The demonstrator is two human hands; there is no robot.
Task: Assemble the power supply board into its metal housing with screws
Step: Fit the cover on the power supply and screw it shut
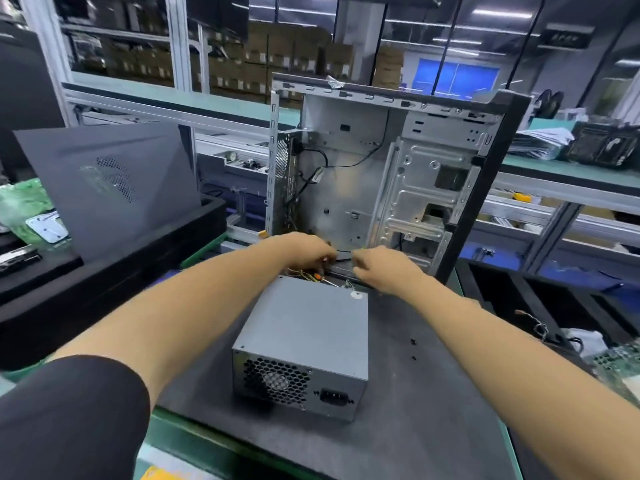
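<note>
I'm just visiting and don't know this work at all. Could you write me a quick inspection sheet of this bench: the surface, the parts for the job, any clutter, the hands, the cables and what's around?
Surface: dark mat on a green-edged bench.
Job's things: grey power supply lying on the mat, fan grille facing the camera; open metal case standing upright behind it.
Clutter: a few small dark screws loose on the mat.
Hands: left hand and right hand both curled around wiring at the case's lower edge.
Cables: coloured wire bundle at the supply's far end; black cable inside the case.
Surroundings: dark side panel leaning at left; stacked cardboard boxes on shelving behind.
</note>
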